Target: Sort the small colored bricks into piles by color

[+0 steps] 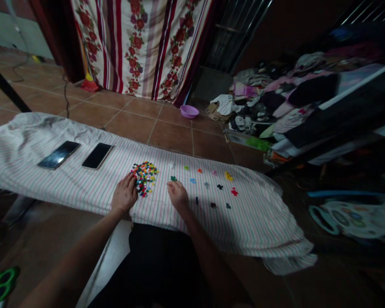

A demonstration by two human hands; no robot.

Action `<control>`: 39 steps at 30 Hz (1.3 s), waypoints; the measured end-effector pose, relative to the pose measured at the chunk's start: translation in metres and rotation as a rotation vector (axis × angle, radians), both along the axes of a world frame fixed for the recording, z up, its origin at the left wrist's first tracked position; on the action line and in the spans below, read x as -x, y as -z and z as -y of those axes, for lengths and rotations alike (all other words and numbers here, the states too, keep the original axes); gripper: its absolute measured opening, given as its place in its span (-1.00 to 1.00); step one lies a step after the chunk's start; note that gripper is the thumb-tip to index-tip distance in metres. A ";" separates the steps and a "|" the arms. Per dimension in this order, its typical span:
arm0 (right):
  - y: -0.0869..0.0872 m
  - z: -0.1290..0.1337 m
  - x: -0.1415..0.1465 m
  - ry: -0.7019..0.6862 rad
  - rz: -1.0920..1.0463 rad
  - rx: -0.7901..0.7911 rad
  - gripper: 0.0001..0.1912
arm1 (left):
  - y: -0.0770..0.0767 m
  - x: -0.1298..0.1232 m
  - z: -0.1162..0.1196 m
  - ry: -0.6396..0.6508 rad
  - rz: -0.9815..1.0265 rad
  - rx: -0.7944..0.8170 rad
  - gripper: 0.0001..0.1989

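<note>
A heap of small multicoloured pieces lies on a striped cloth. My left hand rests at the heap's left edge, its fingertips touching the pieces. My right hand is closed in a pinch just below a small dark green pile; whatever it may hold is too small to make out. Small single-colour piles spread to the right, among them a yellow pile, a red pile, a light blue pile and a black pile. A white pile sits above the green one.
Two phones, a larger one and a smaller one, lie on the cloth at the left. Beyond it, a purple basin stands on the tiled floor before a flowered curtain. Heaped clothes fill the right.
</note>
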State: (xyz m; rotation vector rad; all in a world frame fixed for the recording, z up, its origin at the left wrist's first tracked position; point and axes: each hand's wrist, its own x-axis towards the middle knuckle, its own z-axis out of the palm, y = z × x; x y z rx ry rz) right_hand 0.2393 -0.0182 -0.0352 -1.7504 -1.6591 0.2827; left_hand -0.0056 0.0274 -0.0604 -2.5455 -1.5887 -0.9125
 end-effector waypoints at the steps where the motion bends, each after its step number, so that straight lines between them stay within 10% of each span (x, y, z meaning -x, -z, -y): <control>1: 0.002 0.000 0.008 -0.042 -0.006 0.014 -0.73 | 0.000 0.000 0.000 0.001 0.000 0.002 -0.58; 13: -0.004 0.002 0.075 -0.289 0.064 0.123 -0.76 | -0.002 0.000 0.001 0.004 0.021 0.069 -0.56; 39: -0.029 -0.009 0.113 -0.178 0.353 0.324 -0.81 | 0.003 -0.002 0.000 -0.019 0.064 0.050 -0.57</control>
